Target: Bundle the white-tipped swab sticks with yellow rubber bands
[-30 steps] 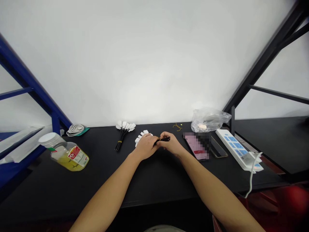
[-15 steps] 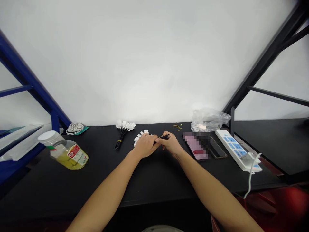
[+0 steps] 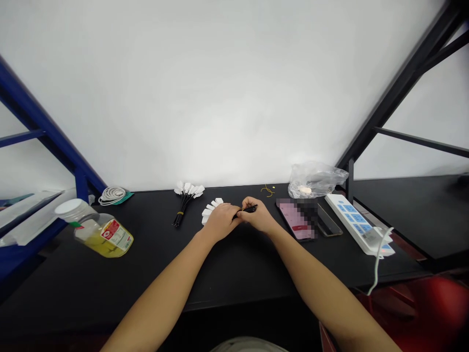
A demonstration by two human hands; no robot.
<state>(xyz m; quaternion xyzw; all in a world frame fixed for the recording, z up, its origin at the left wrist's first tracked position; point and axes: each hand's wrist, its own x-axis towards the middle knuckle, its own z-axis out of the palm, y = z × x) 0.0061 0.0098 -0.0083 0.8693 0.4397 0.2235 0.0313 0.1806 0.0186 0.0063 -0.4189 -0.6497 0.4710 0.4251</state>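
My left hand [image 3: 221, 222] lies over a fan of white paper tags [image 3: 209, 210], which stick out past its far side. Black cable ends [image 3: 249, 209] run from between my hands, and my right hand [image 3: 257, 216] pinches them. The hands touch at the fingertips, and they hide the middle of the cables. A second bundle of black cables with white tags [image 3: 186, 201], bound by a yellow tie, lies to the left on the black table [image 3: 234, 283].
A plastic bag [image 3: 315, 180], thin yellow wire [image 3: 268, 190], a pixelated phone [image 3: 296, 220] and a white power strip [image 3: 353, 222] lie to the right. To the left are a jar with a white lid [image 3: 98, 231] and coiled white cable [image 3: 112, 196]. Blue and black metal frames flank the table.
The view has drifted slightly, shifting the table left and up. My hands stay together on the cables, with only small finger movements.
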